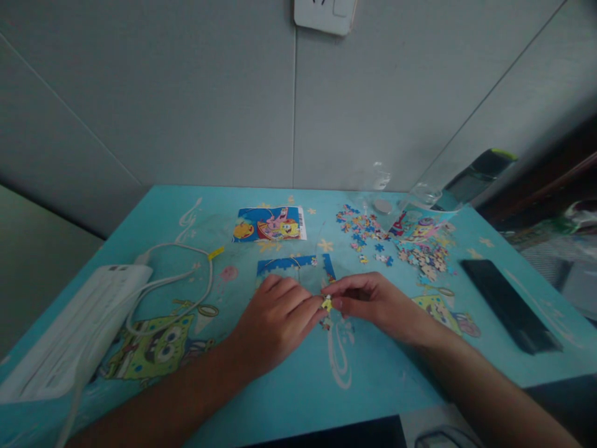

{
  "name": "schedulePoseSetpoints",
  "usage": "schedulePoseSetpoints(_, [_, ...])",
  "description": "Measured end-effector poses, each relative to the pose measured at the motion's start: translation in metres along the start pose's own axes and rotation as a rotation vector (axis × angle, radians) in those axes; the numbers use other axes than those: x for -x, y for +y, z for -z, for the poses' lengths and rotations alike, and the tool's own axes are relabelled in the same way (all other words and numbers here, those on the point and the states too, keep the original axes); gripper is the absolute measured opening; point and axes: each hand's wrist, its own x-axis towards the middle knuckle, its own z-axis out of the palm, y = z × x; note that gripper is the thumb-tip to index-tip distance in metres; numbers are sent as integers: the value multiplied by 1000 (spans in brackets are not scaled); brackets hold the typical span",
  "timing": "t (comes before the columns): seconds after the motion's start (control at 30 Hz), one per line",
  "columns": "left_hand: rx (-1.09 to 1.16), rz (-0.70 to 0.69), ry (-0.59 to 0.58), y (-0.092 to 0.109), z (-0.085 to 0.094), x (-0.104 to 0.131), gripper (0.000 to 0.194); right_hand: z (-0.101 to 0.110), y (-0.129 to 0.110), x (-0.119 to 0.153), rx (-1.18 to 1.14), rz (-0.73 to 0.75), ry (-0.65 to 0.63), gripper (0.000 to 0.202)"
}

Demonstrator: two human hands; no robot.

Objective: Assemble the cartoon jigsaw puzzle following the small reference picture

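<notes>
A small yellow puzzle piece [327, 303] is pinched between the fingertips of both hands near the middle of the table. My left hand [280, 314] comes in from the left with its fingers closed and their tips at the piece. My right hand [366, 300] grips the piece from the right with thumb and index finger. Just beyond the hands lies a partly joined blue puzzle border [286, 264], its lower part hidden by my left hand. A separate blue strip [329, 266] stands beside it. A few pieces lie just below the fingertips, partly covered.
Behind the border is a picture card [270, 224]. Loose puzzle pieces [361, 229] and a pile of pieces [426, 256] lie at back right near a clear container [420, 221]. A black object [510, 305] is at right; a white power strip [79, 330] with cables is at left.
</notes>
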Motion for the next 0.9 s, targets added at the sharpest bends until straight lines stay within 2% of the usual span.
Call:
schedulePoseSetpoints(0.37, [30, 47, -39, -3, -4, 5, 10, -1, -2, -3, -1, -60, 105, 27])
schedulePoseSetpoints(0.5, [39, 43, -39, -2, -5, 4, 11, -4, -2, -2, 18, -95, 76, 30])
schedulePoseSetpoints(0.9, [63, 55, -50, -2, -4, 2, 15, -1, -8, 4, 288, -44, 41, 31])
